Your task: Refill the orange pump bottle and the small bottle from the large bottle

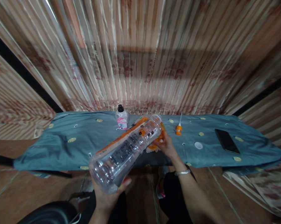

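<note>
A large clear plastic bottle [128,152] with an orange label is tilted above the near edge of the cloth, its mouth at the upper right. My left hand [107,194] supports it at the broad base, thumb along the underside. Beside the mouth, my right hand [167,144] is closed around an orange container [163,132], mostly hidden behind the clear bottle and my fingers. An orange pump head [178,129] with a thin pale tube lies to the right. Past it is a white round cap [198,145].
A blue-green patterned cloth [68,149] covers the narrow table. A small bottle with a black top and pink label [122,121] stands at the back; a dark phone [226,141] lies at right. Striped curtains [140,71] hang behind, and black poles [26,71] flank the table.
</note>
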`<state>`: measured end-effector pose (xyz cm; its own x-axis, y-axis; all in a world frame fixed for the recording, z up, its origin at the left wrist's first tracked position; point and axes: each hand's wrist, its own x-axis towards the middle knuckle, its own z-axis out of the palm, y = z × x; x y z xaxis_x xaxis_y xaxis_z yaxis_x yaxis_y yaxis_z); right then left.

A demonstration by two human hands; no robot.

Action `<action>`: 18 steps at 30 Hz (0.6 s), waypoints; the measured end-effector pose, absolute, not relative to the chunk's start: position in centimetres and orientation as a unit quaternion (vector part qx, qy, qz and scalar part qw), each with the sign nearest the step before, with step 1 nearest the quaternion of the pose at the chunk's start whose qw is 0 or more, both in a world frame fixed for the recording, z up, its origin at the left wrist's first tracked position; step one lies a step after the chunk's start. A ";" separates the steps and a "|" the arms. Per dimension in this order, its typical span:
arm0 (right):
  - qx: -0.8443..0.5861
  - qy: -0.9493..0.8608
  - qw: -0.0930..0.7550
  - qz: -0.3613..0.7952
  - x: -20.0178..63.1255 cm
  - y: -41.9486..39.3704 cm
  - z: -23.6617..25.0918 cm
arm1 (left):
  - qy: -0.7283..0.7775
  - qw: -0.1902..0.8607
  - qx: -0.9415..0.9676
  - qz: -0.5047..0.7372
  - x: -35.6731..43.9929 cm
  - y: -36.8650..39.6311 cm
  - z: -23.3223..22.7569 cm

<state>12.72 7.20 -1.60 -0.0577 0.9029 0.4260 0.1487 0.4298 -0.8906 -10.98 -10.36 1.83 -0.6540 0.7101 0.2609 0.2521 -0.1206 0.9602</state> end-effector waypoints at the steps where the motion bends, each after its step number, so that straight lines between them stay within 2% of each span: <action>1: -0.409 -0.642 0.551 0.343 12.7 7.2 -1.6 | 0.640 0.177 0.385 0.641 -11.1 -10.4 1.7; 10: -0.408 -0.645 0.549 0.340 12.9 7.2 -1.8 | 0.626 0.200 0.439 0.612 -12.1 -10.2 1.1; 18: -0.421 -0.633 0.552 0.343 12.7 7.2 -1.8 | 0.643 0.151 0.382 0.646 -9.6 -10.4 2.3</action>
